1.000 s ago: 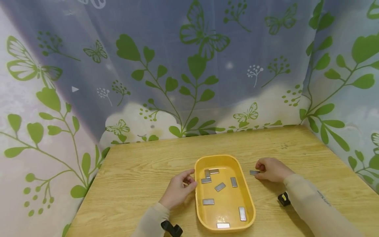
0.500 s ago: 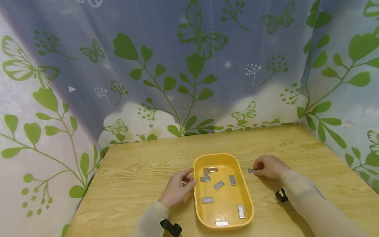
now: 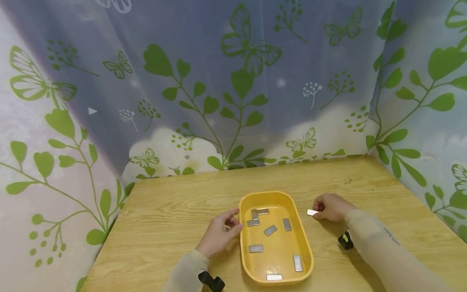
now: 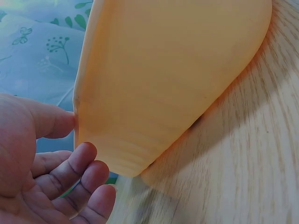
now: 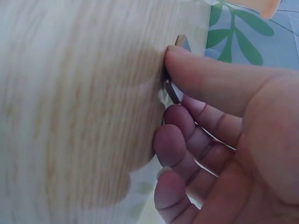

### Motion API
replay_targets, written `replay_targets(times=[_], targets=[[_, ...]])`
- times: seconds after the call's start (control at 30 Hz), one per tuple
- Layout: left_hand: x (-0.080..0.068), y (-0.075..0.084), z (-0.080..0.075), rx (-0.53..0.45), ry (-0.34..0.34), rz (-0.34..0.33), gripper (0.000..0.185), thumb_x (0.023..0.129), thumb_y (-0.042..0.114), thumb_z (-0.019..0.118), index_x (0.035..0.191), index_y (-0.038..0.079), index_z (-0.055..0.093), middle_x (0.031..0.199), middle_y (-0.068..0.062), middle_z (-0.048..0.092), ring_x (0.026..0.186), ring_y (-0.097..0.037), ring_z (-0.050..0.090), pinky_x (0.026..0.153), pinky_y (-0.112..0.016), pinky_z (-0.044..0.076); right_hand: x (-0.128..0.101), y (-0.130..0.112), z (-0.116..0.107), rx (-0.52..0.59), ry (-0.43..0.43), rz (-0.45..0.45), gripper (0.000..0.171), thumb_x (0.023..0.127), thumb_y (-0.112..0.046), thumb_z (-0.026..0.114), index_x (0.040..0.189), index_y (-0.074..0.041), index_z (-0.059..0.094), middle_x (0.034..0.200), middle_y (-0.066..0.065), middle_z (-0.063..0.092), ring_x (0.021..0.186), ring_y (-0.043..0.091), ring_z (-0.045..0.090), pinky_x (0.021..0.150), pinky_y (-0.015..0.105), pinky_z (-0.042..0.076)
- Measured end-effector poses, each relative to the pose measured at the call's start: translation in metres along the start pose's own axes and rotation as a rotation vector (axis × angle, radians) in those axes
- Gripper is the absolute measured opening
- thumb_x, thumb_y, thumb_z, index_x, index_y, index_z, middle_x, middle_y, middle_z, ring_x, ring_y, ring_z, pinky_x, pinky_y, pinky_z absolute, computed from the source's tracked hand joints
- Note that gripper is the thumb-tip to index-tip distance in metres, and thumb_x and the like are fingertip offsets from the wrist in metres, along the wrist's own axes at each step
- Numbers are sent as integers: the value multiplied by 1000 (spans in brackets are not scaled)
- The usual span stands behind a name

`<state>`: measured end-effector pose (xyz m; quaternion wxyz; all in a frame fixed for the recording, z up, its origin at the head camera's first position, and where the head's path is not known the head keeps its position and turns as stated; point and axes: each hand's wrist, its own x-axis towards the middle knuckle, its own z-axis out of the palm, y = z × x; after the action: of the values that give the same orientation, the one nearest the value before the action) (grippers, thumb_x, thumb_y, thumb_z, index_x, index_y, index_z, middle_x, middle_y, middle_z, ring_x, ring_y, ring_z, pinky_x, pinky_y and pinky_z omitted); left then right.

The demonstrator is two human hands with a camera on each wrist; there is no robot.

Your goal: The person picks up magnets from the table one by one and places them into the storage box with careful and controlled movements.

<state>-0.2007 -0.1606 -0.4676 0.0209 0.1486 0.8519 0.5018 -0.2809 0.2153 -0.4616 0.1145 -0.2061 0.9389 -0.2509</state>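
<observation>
A: What lies in the yellow tray [image 3: 305,247]?
B: Eight flat metal plates [image 3: 270,230], scattered over its floor.
A: And the hands?
B: The right hand [image 3: 331,207] pinches another metal plate [image 3: 312,212] on the wooden table [image 3: 171,211], at the tray's 2 o'clock. The left hand [image 3: 219,233], fingers loosely curled, touches the tray's wall at 9 o'clock, holding nothing.

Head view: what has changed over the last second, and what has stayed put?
Very little. The right hand still pinches the small metal plate on the table right of the yellow tray; the plate now catches the light and looks brighter, as if slightly tilted. The left hand stays against the tray's left wall, and the eight plates inside lie as before.
</observation>
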Motion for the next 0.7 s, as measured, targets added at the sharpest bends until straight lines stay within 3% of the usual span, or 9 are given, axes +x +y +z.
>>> replay_targets(times=[0.3, 0.7], targets=[[-1, 1, -1, -4, -4, -6, 45, 95, 15, 62, 135, -1, 51, 92, 2, 61, 88, -15, 58, 72, -25, 50, 0, 1, 1, 28, -18, -35, 20, 84, -11, 73, 80, -10, 54, 73, -1, 49, 69, 15, 44, 63, 31, 36], [0, 0, -1, -2, -14, -17, 45, 95, 13, 61, 136, -2, 50, 93, 0, 60, 90, -16, 57, 72, -24, 50, -8, 0, -5, -18, 15, -30, 18, 86, -15, 72, 80, -11, 55, 72, -2, 49, 67, 14, 44, 61, 30, 36]])
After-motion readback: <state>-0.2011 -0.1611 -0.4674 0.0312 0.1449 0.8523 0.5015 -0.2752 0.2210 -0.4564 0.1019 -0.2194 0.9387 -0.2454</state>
